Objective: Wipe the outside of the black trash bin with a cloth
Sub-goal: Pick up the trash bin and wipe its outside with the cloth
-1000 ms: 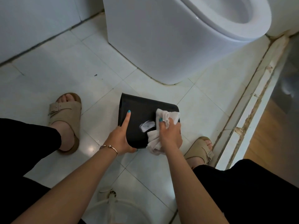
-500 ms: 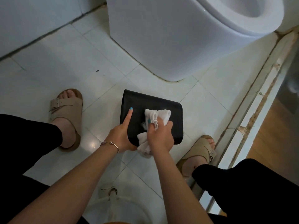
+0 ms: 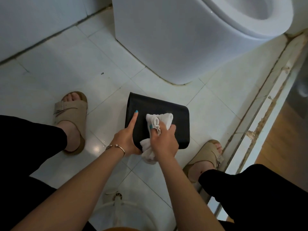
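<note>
My left hand (image 3: 127, 139) grips the bin's (image 3: 166, 107) near-left corner, forefinger straight along its side. My right hand (image 3: 164, 140) clutches the cloth (image 3: 160, 120), pressing it on the bin's upper face. The bin lies on the floor (image 3: 66, 67). I should keep firm, overlapping strokes toward the far edge.

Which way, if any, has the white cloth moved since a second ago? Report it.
Yes: leftward. The white cloth in the right hand was at the right edge of the black trash bin; now it lies mid-panel, nearer the left hand.
</note>
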Motion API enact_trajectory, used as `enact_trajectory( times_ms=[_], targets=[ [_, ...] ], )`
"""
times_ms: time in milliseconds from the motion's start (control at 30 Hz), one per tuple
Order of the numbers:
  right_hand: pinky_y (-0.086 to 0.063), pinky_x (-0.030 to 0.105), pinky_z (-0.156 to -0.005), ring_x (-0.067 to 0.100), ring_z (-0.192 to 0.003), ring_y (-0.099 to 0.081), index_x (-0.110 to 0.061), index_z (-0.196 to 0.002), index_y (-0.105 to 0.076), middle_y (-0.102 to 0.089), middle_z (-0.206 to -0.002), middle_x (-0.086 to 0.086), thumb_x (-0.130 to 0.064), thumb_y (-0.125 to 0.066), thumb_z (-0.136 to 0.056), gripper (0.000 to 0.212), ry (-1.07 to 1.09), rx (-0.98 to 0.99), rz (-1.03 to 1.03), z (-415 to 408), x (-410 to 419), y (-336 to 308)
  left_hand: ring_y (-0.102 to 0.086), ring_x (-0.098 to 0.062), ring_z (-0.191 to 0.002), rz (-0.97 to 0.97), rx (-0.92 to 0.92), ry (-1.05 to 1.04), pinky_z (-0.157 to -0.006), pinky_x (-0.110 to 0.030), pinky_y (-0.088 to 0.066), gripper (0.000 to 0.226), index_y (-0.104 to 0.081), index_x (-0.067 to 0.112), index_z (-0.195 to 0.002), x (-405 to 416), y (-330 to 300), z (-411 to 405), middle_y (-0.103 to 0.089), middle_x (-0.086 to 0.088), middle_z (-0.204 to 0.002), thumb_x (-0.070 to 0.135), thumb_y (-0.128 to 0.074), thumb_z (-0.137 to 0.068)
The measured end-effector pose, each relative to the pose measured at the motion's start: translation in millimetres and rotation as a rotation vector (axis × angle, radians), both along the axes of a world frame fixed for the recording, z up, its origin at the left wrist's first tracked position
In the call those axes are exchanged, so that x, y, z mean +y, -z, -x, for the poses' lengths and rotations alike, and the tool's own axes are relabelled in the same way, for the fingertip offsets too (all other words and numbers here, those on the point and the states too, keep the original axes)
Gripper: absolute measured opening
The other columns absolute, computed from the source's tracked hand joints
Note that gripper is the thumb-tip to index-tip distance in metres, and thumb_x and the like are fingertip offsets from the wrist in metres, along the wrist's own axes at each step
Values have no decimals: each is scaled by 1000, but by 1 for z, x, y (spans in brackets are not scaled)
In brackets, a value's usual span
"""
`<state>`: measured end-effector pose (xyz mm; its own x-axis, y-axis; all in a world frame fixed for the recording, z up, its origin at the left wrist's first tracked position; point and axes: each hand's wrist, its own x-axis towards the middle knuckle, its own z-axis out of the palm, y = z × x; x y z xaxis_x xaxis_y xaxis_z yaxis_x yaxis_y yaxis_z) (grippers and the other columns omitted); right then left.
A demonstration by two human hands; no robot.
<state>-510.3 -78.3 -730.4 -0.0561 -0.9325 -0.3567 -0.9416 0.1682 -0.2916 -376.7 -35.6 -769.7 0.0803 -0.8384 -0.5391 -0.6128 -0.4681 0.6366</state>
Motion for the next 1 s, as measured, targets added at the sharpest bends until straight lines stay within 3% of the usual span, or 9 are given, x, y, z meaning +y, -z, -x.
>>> enact_trajectory(
  times_ms=[100,200,333,467,567,700,833,900,1000],
  targets=[
    [-51,37,-73,21,-80,-55,-32,-121,-46,-40,-108,-1,-49,-42,-96,31,-78,9,-34,23,-16,0,-59,-22,-75,-16,-10,-8,-70,-33,-49,147,32,56,-132,-1,-4,-1,-63,-4,-99,37,-89,-51],
    [-40,32,-72,20,-80,-48,-26,-122,-49,-43,-117,3,-50,-37,-98,36,131,48,-42,49,-30,1,-58,-21,-76,-16,-11,15,-71,-32,-50,148,34,55,-131,-3,-5,0,-60,-3,-105,32,-89,-52],
    [-47,34,-72,23,-84,-54,-25,-120,-46,-42,-120,3,-53,-38,-97,37,292,34,-16,22,-16,4,-58,-22,-77,-7,1,-4,-72,-33,-50,146,34,54,-132,-2,-1,1,-58,0,-98,34,-88,-53],
    [-53,35,-71,17,-81,-53,-41,-131,-41,-38,-114,-1,-52,-44,-95,37,-20,-34,-19,-22,14,1,-62,-24,-73,13,-41,13,-67,-32,-48,132,37,55,-129,-1,3,-1,-63,-5,-87,33,-77,-66],
    [-52,34,-69,14,-76,-51,-38,-124,-45,-38,-108,-3,-51,-41,-96,32,-76,-12,-34,-10,3,0,-61,-22,-73,0,-31,25,-70,-35,-52,141,35,56,-130,-2,1,-3,-63,-4,-89,36,-85,-58],
    [-42,33,-73,19,-76,-48,-26,-117,-53,-42,-114,4,-50,-37,-97,35,165,62,-34,38,-19,4,-62,-26,-79,-7,-27,15,-75,-37,-54,150,34,60,-128,-4,-3,-2,-62,-4,-99,36,-90,-48],
    [-44,35,-73,26,-84,-54,-29,-118,-53,-42,-119,6,-47,-37,-97,31,344,85,-3,40,-20,6,-62,-23,-76,1,-20,4,-71,-33,-53,148,35,58,-129,-3,0,1,-62,-1,-96,34,-88,-50],
    [-42,34,-71,29,-93,-56,-37,-129,-46,-37,-123,6,-48,-41,-96,35,287,55,-18,8,-6,3,-62,-25,-75,1,-11,-10,-69,-32,-49,142,33,56,-131,-3,0,2,-61,-1,-90,34,-85,-55],
    [-50,35,-72,21,-91,-55,-48,-134,-38,-34,-118,0,-49,-47,-94,41,-28,-23,-14,-31,21,-1,-63,-25,-75,6,-25,-22,-68,-31,-47,125,32,55,-132,-1,1,-2,-66,-8,-92,29,-74,-71]
  ],
)
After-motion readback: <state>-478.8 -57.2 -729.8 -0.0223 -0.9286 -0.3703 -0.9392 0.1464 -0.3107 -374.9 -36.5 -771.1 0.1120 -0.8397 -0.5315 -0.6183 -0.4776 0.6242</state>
